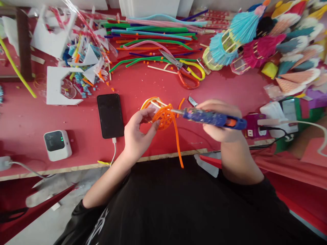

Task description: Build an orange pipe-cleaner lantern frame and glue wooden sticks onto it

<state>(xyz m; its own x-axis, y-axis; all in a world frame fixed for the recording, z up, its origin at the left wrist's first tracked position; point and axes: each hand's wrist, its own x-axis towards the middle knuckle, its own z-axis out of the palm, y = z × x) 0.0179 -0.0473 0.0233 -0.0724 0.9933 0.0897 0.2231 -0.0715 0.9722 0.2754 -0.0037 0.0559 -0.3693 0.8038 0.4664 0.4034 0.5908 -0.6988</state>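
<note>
Between the thumb and fingers of my left hand (140,131) is a small round frame of orange pipe cleaners (163,118) with pale sticks in it. One long orange pipe cleaner end (178,144) hangs from it toward the table's front edge. My right hand (222,110) is wrapped round a blue, glue-spattered hot glue gun (212,119). Its metal tip points left, at or very near the frame's right rim; whether it touches I cannot tell. Close to the tip lie a short orange piece (181,106) and a small metal-ended tool (192,101).
Scissors (182,66) lie beyond the hands, before a row of coloured pipe cleaners (158,35). Scraps and white foam pieces (58,85) are at left, near a phone (110,115) and a white device (57,145). Finished tasselled pieces (230,41) and a purple plug block (251,126) are at right.
</note>
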